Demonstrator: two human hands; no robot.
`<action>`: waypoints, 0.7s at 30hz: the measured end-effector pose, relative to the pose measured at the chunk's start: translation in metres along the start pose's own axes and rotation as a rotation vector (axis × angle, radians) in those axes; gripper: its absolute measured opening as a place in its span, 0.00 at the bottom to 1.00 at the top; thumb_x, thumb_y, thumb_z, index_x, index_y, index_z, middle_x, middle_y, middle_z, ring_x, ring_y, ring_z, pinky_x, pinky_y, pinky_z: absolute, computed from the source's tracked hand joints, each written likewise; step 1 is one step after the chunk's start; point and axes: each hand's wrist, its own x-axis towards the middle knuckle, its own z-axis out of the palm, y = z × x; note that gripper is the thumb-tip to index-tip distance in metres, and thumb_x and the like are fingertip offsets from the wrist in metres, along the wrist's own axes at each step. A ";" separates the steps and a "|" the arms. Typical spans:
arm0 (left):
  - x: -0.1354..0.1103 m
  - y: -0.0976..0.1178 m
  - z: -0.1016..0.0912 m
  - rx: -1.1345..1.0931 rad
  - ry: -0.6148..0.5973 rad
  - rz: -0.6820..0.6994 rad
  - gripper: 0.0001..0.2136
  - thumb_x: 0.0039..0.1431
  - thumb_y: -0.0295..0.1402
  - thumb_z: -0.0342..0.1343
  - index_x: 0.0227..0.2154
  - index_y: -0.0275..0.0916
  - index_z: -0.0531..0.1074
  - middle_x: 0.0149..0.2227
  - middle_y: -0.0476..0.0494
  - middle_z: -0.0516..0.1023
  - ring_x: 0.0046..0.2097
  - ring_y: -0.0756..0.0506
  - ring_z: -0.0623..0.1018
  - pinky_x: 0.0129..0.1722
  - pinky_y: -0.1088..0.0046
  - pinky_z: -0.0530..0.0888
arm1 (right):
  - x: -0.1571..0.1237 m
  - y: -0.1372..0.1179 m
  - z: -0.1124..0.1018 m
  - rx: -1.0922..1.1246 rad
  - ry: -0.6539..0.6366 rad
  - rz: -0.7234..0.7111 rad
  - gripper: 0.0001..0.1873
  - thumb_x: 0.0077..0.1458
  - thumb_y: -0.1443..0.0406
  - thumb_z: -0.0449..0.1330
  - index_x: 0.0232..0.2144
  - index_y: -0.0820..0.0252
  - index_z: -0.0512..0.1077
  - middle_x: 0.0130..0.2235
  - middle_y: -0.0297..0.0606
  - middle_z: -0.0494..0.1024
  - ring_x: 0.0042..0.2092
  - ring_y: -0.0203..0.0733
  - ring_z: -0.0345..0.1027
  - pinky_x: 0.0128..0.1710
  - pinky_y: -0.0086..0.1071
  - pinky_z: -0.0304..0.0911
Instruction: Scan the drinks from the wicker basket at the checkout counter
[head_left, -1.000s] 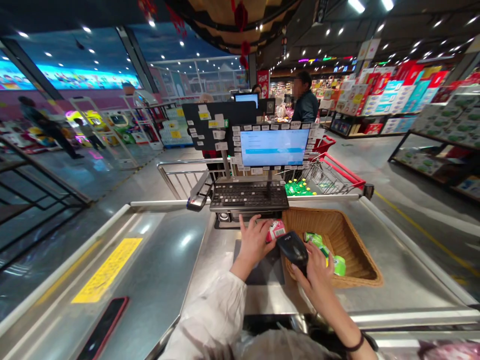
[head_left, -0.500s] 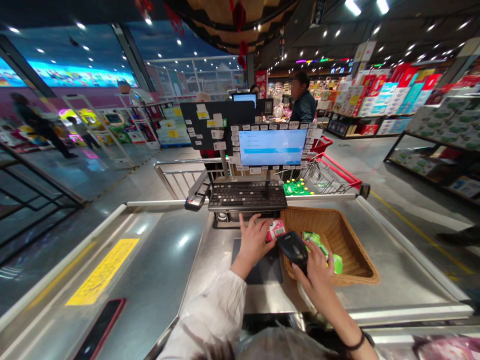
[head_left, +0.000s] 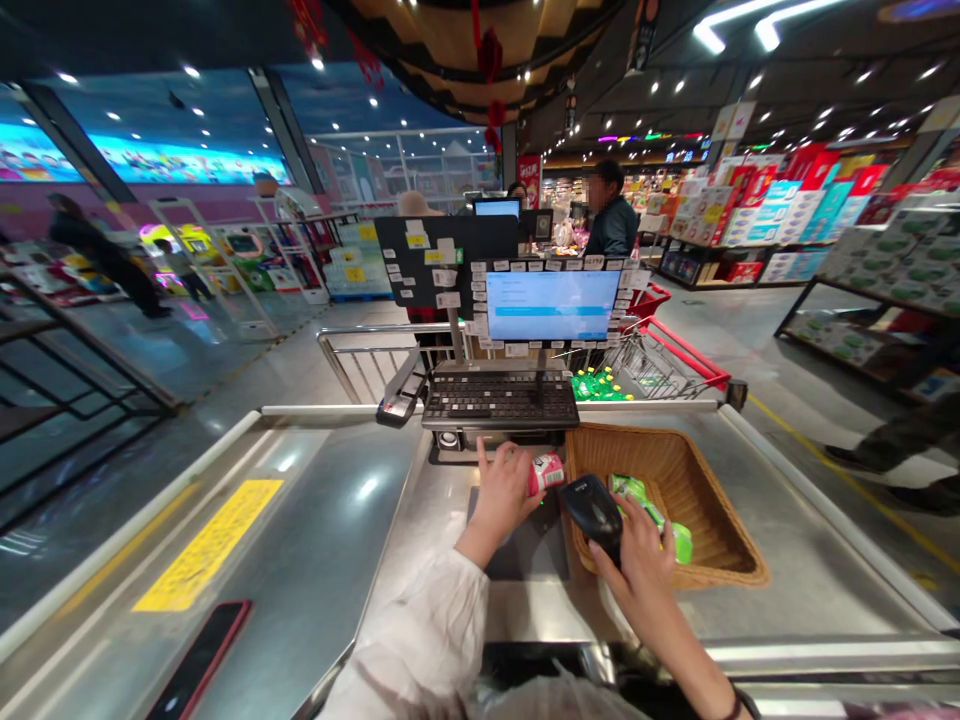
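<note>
My left hand (head_left: 501, 500) is closed around a small pink-and-white pack (head_left: 547, 472), its barcode turned upward, just in front of the keyboard. In my right hand (head_left: 643, 555) is a black handheld barcode scanner (head_left: 592, 508), its head tilted toward the pink pack with a small gap between them. Below and beside the scanner stands a brown wicker basket (head_left: 720, 510). Several bright green packs (head_left: 681, 543) lie in it near my right fingertips; whether the fingers touch them I cannot tell. A dark mat (head_left: 529, 555) lies under my left hand.
Behind the hands are a black keyboard (head_left: 499, 398) and a lit monitor (head_left: 553, 305) framed by labels. A phone (head_left: 199, 660) lies on the metal counter (head_left: 322, 560) at left. A shopping cart (head_left: 667, 360) with green bottles (head_left: 598, 384) stands beyond the counter. A person (head_left: 613, 215) stands farther back.
The pink pack in my left hand has shifted slightly left, away from the scanner, widening the gap. The scanner stays over the basket's near-left edge. The whole view has shifted slightly downward.
</note>
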 end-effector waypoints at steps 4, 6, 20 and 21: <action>-0.024 -0.031 0.002 0.082 -0.066 -0.041 0.22 0.53 0.37 0.67 0.51 0.45 0.72 0.49 0.41 0.78 0.58 0.34 0.70 0.70 0.33 0.36 | -0.004 0.001 0.003 0.005 -0.018 -0.026 0.27 0.68 0.51 0.48 0.62 0.58 0.61 0.61 0.51 0.71 0.65 0.59 0.59 0.64 0.62 0.44; -0.040 -0.053 0.005 0.128 -0.123 -0.085 0.23 0.50 0.35 0.69 0.51 0.46 0.73 0.50 0.40 0.77 0.57 0.33 0.71 0.70 0.34 0.38 | -0.007 0.001 0.004 0.006 -0.025 -0.031 0.27 0.68 0.51 0.48 0.63 0.59 0.60 0.61 0.52 0.70 0.65 0.59 0.59 0.64 0.62 0.43; -0.091 -0.153 0.068 0.398 -0.595 -0.245 0.24 0.61 0.34 0.56 0.60 0.39 0.71 0.47 0.33 0.82 0.58 0.31 0.72 0.69 0.38 0.31 | -0.013 0.002 0.018 0.022 -0.040 -0.028 0.27 0.69 0.51 0.47 0.61 0.59 0.62 0.62 0.52 0.70 0.66 0.59 0.58 0.65 0.61 0.41; -0.091 -0.153 0.071 0.388 -0.591 -0.255 0.24 0.60 0.32 0.56 0.60 0.38 0.71 0.48 0.32 0.81 0.58 0.31 0.73 0.69 0.38 0.31 | -0.013 0.002 0.018 0.023 -0.044 -0.023 0.27 0.68 0.50 0.47 0.61 0.59 0.62 0.62 0.52 0.70 0.66 0.59 0.57 0.65 0.62 0.40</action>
